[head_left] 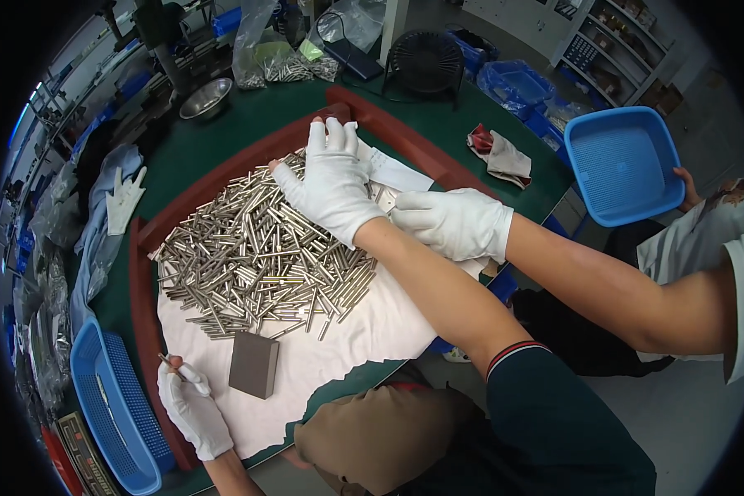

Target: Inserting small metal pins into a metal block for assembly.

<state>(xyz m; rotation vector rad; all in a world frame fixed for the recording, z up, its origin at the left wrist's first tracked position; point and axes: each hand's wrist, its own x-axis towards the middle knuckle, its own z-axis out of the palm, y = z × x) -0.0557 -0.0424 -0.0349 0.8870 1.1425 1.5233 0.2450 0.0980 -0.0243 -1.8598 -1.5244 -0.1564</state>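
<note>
My left hand (193, 407), in a white glove with bare fingertips, is closed by the red rim at the near left. Its fingers pinch what looks like a short metal pin (164, 357), mostly hidden. My right hand (331, 178), gloved alike, reaches across to the far side of a heap of silvery metal pins (260, 248). Its fingers are stretched out, thumb apart, over the heap's far edge. Below the heap a dark grey-brown block (253, 364) lies on the pale cloth (331, 355). Just right of my right wrist rests a co-worker's gloved hand (455, 221).
Red-brown rails (215, 169) frame the cloth on the green table (182, 161). A blue basket (120, 405) stands left; the co-worker holds another blue basket (628, 165) at right. Beyond are a metal bowl (205, 99), bagged pins (293, 68), a black fan (426, 64) and a crumpled glove (504, 157).
</note>
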